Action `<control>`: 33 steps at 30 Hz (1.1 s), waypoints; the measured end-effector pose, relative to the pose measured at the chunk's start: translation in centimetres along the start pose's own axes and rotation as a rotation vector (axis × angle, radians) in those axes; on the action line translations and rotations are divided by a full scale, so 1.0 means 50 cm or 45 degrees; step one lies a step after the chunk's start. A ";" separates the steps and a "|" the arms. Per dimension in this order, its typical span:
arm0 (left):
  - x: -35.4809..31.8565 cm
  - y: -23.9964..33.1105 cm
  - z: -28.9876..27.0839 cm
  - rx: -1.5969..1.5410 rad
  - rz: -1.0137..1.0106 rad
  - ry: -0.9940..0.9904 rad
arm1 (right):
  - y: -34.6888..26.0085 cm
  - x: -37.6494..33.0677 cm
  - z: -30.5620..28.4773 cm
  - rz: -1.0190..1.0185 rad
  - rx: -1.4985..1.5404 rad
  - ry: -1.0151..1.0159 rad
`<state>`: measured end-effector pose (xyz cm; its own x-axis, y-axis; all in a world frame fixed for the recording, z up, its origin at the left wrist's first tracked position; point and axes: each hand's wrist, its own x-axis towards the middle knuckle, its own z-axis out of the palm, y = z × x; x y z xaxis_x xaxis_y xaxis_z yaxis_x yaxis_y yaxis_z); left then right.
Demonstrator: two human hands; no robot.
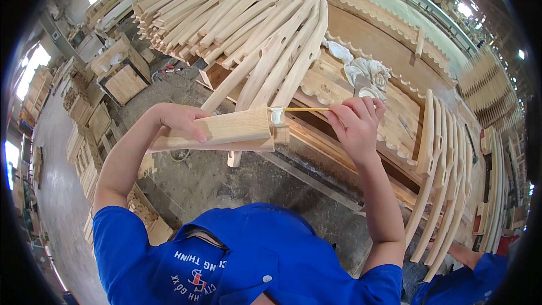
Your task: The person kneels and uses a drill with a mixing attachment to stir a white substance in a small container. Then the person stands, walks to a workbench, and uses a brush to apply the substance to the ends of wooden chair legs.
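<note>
My left hand [183, 121] is wrapped over a pale shaped wooden piece [231, 128], with its thumb on top. A second wooden piece [226, 146] lies against its underside. Between the fingertips of my right hand [355, 124] is a thin yellow stick [305, 109], pinched near one end. Its other end reaches the end of the wooden piece, where a white patch [277, 116] shows; whether this is wet glue or something solid I cannot tell. Behind my right hand stands a small round pale container [366, 91].
Many curved wooden parts [282, 51] are piled ahead on the workbench. White rags [364, 70] lie beside scalloped wooden strips [395, 82]. More curved parts [437, 164] lean at the right, near a co-worker's blue sleeve [480, 277]. Wooden crates [124, 76] stand on the left floor.
</note>
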<state>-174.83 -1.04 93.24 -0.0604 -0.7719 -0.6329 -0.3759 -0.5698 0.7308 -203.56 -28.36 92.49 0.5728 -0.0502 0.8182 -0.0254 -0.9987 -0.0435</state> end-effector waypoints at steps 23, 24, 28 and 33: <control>-0.026 -0.002 0.004 -0.221 -0.022 0.069 | -0.022 -0.029 -0.021 -0.023 -0.016 0.037; -0.026 0.004 0.006 -0.221 -0.008 0.068 | -0.021 -0.030 -0.010 -0.023 -0.044 0.042; -0.026 -0.001 0.005 -0.215 0.016 0.075 | -0.025 -0.051 -0.016 -0.052 0.000 -0.019; -0.019 -0.006 -0.004 -0.174 -0.020 0.083 | -0.019 -0.044 -0.022 0.034 -0.041 0.009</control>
<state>-174.49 -0.20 93.67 0.0061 -0.7768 -0.6297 -0.2464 -0.6114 0.7519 -205.67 -27.31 91.37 0.5660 -0.0767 0.8208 -0.0669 -0.9967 -0.0469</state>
